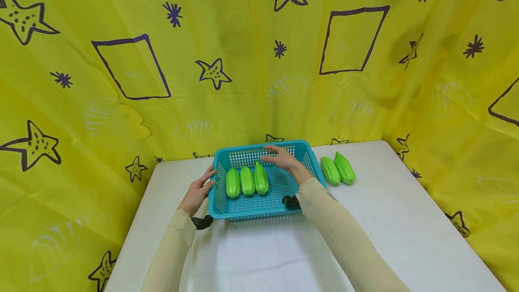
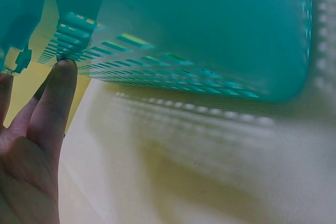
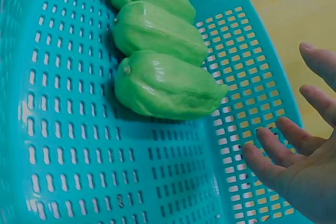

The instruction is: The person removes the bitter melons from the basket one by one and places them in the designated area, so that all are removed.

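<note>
A teal plastic basket [image 1: 259, 213] with slotted walls stands on the white table. Three green, ridged, oblong fruits [image 1: 247, 181] lie side by side in its left half; the right wrist view shows the same green fruits [image 3: 157, 85] up close. My left hand [image 1: 198, 191] is at the basket's left end, its fingers extended. A fingertip [image 2: 65, 69] touches the outer wall in the left wrist view. Over the basket's right half, my right hand [image 1: 282, 158] hovers with spread fingers and nothing in it. In the right wrist view, that hand [image 3: 302, 166] is beside the far wall.
Two more green fruits [image 1: 338, 169] lie together on the table, right of the basket. A yellow curtain [image 1: 243, 116] with stars and frames drawn on it hangs along the back and both sides. The white table [image 1: 405, 220] extends to the right and toward me.
</note>
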`<state>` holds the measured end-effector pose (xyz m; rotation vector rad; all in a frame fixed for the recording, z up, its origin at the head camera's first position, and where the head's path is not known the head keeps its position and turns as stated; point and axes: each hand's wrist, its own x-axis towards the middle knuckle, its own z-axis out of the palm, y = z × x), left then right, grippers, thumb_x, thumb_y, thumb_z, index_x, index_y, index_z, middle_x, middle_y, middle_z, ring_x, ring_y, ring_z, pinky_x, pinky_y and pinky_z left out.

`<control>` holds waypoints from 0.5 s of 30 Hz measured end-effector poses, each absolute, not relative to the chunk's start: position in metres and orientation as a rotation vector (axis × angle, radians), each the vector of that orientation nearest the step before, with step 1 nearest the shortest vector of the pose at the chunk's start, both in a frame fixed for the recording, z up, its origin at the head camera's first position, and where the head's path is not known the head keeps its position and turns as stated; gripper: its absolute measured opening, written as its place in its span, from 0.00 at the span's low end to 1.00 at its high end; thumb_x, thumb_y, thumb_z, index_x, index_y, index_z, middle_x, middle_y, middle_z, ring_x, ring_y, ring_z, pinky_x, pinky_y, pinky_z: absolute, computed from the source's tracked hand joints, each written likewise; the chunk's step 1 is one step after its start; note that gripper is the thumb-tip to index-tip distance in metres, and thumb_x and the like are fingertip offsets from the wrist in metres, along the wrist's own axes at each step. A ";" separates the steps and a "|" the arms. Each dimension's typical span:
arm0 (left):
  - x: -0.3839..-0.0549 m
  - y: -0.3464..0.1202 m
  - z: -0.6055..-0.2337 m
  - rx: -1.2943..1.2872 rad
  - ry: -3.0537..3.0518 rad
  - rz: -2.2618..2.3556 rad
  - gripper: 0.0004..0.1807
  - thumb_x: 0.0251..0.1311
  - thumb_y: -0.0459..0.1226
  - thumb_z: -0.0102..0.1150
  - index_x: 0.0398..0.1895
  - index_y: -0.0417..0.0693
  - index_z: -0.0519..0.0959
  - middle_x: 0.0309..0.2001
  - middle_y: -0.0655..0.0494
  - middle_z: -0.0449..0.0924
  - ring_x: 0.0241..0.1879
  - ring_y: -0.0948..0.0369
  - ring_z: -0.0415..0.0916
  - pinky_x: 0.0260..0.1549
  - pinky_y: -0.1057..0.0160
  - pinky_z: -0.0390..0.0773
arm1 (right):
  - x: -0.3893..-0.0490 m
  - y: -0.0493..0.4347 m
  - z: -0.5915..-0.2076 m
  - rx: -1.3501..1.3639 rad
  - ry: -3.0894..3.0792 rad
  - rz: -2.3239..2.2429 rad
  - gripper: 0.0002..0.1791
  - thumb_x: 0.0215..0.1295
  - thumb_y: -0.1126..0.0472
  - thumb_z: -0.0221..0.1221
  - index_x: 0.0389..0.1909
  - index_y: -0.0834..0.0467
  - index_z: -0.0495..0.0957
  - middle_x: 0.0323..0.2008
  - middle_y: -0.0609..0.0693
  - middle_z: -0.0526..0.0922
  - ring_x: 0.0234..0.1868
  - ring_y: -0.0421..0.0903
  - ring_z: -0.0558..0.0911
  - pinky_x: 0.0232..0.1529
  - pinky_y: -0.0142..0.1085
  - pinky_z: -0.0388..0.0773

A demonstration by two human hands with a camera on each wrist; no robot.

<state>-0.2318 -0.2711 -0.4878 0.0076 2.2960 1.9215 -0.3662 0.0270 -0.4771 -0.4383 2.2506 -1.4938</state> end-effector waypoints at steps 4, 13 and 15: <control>-0.234 -0.273 -0.492 0.012 2.303 1.923 0.27 0.76 0.35 0.43 0.75 0.41 0.58 0.78 0.62 0.42 0.77 0.53 0.35 0.68 0.43 0.57 | -0.366 0.023 -0.482 -0.411 2.248 -1.476 0.34 0.68 0.54 0.61 0.73 0.56 0.62 0.71 0.63 0.60 0.68 0.63 0.64 0.62 0.56 0.69; -0.243 -0.280 -0.513 0.027 2.370 1.893 0.27 0.75 0.41 0.46 0.75 0.48 0.60 0.77 0.68 0.45 0.77 0.55 0.38 0.67 0.45 0.60 | -0.365 0.020 -0.494 -0.436 2.277 -1.406 0.32 0.69 0.52 0.60 0.71 0.55 0.65 0.69 0.65 0.62 0.66 0.62 0.67 0.55 0.51 0.75; -0.239 -0.278 -0.505 0.027 2.358 1.893 0.27 0.75 0.40 0.45 0.75 0.46 0.60 0.77 0.66 0.45 0.77 0.55 0.37 0.67 0.45 0.59 | -0.363 0.017 -0.493 -0.413 2.282 -1.378 0.31 0.70 0.55 0.59 0.71 0.57 0.64 0.70 0.65 0.62 0.67 0.63 0.65 0.58 0.53 0.73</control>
